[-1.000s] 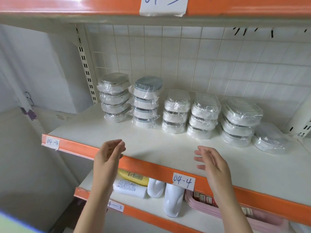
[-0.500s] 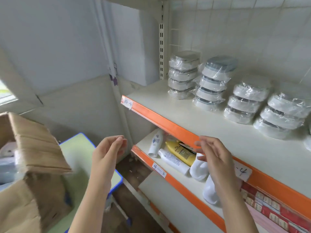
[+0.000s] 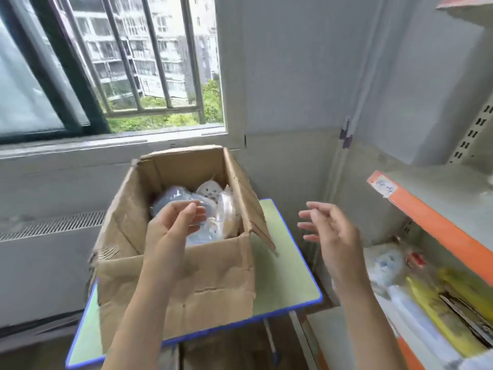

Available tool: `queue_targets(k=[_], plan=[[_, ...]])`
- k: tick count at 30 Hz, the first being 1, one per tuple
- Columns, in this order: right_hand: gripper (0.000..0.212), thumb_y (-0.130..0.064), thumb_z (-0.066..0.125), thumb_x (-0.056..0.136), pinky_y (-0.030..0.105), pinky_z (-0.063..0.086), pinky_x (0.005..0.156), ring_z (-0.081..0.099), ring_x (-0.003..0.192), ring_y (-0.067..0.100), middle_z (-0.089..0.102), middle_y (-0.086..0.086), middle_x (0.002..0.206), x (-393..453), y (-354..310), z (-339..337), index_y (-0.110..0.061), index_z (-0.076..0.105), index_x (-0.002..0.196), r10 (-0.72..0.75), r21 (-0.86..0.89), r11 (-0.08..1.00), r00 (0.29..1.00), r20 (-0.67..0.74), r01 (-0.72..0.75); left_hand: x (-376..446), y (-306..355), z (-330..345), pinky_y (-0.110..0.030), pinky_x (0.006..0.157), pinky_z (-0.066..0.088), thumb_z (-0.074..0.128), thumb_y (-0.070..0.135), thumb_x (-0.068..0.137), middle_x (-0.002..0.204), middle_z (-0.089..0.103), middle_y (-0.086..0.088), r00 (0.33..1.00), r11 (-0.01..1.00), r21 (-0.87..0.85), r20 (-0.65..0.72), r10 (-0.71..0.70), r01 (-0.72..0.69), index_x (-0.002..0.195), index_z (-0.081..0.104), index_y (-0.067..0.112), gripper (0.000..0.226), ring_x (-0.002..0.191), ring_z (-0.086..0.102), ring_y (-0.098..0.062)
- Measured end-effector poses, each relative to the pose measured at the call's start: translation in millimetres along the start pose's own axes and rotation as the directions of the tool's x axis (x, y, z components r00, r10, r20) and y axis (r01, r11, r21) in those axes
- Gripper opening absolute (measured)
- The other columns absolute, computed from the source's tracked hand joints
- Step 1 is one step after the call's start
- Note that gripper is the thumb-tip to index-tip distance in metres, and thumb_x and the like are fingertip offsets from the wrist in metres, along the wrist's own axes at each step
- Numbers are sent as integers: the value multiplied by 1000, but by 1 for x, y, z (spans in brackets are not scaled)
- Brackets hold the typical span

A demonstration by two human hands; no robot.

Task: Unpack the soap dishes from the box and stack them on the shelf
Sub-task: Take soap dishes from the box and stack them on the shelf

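Hands hovered empty: left hand (image 3: 173, 225) over the box (image 3: 176, 276), fingers loosely parted to reach the wrapped soap dishes (image 3: 202, 209); right hand (image 3: 330, 231) spread beside its right edge.

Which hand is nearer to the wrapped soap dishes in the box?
Left. The left hand is over the open cardboard box, just above the wrapped soap dishes. The right hand hangs empty outside the box, to its right.
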State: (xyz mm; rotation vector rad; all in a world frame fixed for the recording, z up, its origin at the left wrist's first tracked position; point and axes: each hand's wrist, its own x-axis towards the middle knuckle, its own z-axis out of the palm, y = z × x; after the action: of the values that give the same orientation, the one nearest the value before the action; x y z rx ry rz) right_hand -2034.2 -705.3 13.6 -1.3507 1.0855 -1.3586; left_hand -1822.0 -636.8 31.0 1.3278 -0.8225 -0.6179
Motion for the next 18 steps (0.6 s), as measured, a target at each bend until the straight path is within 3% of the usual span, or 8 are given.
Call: queue_targets(k=[7, 11, 15, 18], plan=[[16, -16, 50, 94, 24, 49, 65, 66, 75, 7, 70, -2, 88, 14, 3, 114, -24, 64, 94, -6, -7, 1000, 984, 177, 7, 48, -5, -85, -26, 78, 52, 50, 10, 94, 90, 69, -9, 987, 1000, 11, -156, -25, 27, 95, 64, 8, 15, 85, 65, -19], [15, -15, 50, 94, 23, 50, 66, 65, 73, 5, 69, -1, 91, 25, 7, 160, -23, 63, 95, -2, -65, 998, 968, 252, 19, 78, -15, -113, -29, 82, 50, 53, 12, 93, 90, 69, -7, 990, 995, 76, -131, -49, 59, 92, 64, 12, 12, 85, 65, -19], [14, -15, 50, 93, 29, 52, 70, 65, 75, 8, 67, 0, 92, 50, 14, 192, -23, 61, 94, 28, -229, 972, 938, 346, 56, 116, -28, -119, -35, 83, 50, 61, 25, 86, 93, 69, -7, 998, 956, 285, -34, -55, 62, 86, 63, 22, 4, 85, 65, -18], [13, -21, 51, 92, 34, 52, 76, 63, 86, 16, 66, 0, 93, 80, 24, 212, -20, 61, 100, 73, -456, 879, 906, 417, 139, 149, -40, -110, -30, 78, 48, 60, 38, 84, 94, 67, 4, 991, 802, 598, 107, -79, -1, 94, 62, 22, 20, 88, 62, -12]])
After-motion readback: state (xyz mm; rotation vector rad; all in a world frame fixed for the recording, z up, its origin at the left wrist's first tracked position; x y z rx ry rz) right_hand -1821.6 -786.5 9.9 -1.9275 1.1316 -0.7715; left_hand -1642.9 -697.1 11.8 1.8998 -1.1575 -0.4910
